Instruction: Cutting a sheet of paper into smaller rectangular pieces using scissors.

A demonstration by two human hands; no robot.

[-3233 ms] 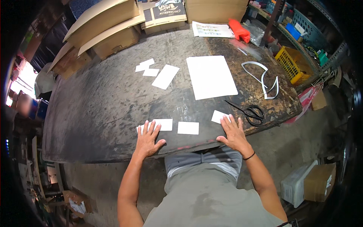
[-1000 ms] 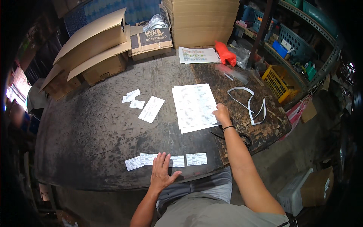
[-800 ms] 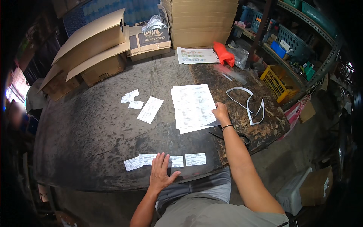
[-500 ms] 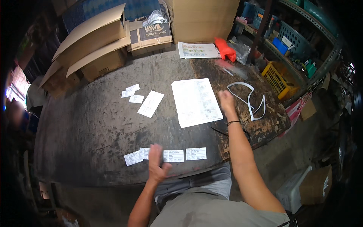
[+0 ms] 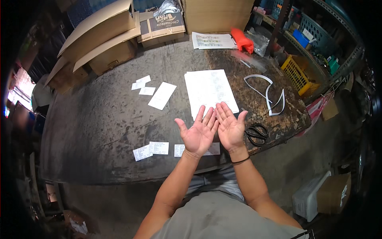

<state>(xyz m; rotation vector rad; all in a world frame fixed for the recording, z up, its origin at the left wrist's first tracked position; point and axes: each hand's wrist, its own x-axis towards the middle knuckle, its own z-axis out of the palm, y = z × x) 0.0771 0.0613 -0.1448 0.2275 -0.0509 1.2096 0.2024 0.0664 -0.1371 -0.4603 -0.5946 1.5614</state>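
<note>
Palms turned up, my left hand [image 5: 197, 135] and my right hand [image 5: 231, 128] are held side by side above the front of the table, fingers stretched and nothing in them. Just beyond the fingertips lies a stack of printed sheets [image 5: 209, 89]. Small printed labels lie along the front edge: an overlapping pair [image 5: 159, 147] on the left, and others [image 5: 179, 150] partly hidden beneath my hands. Black-handled scissors [image 5: 257, 134] rest right of my right hand; their blades are hidden by it. Farther left are a larger white slip [image 5: 162, 95] and several small slips [image 5: 147, 91].
A curled white strip [image 5: 267, 93] lies on the right of the worn table [image 5: 99, 131]. Cardboard boxes [image 5: 103, 44], a printed sheet [image 5: 213, 41] and a red plastic bag [image 5: 242, 41] line the back. To the right stand a yellow crate [image 5: 296, 75] and metal shelving [image 5: 338, 20].
Both hands have come together palms up; the left moved right and up from the labels, the right moved left and nearer from beside the sheets. The view has shifted slightly.
</note>
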